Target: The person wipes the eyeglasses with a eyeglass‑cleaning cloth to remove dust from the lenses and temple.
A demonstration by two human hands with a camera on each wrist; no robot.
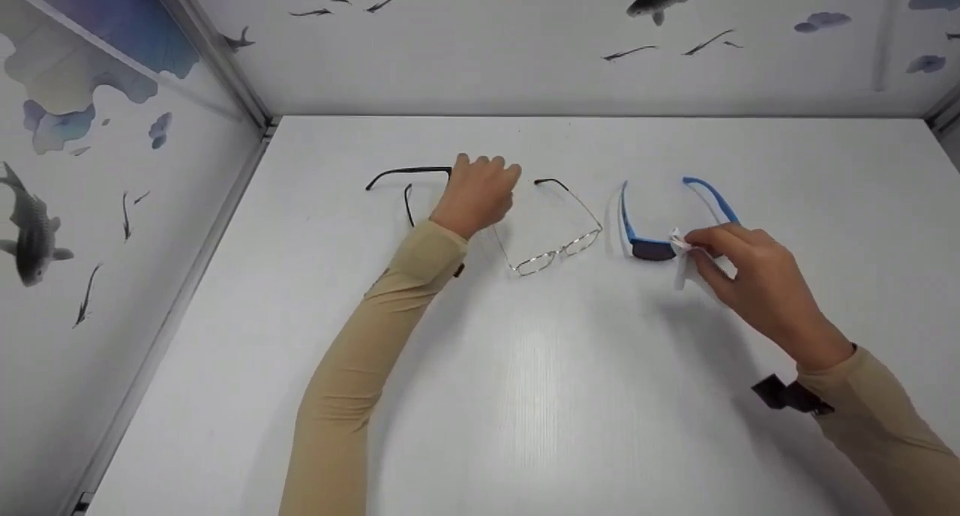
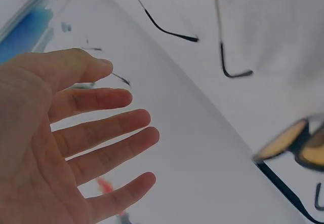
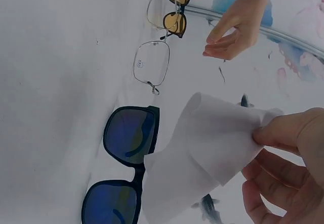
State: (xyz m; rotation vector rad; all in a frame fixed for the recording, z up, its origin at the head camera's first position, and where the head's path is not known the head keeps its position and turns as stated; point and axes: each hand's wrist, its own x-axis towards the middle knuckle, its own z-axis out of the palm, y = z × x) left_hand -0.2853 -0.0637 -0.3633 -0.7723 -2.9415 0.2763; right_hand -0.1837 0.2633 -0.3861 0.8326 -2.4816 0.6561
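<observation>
My right hand (image 1: 757, 280) pinches a white tissue (image 3: 192, 153) between thumb and fingers. In the right wrist view the tissue hangs beside the dark-lensed sunglasses (image 3: 129, 135) and overlaps their frame. These sunglasses have blue temples (image 1: 714, 199) and lie on the table at the right. My left hand (image 1: 480, 193) is raised over the left part of the table. Its fingers are spread and hold nothing, as the left wrist view shows. Under it, partly hidden in the head view, are black-framed glasses with yellow lenses (image 2: 286, 140). Thin metal-framed glasses (image 1: 559, 254) with clear lenses lie between the hands.
The white table (image 1: 525, 396) meets a white back panel (image 1: 465, 51) printed with fish and a similar left panel (image 1: 202, 148). A metal edge strip (image 1: 217, 51) runs up the corner between the panels.
</observation>
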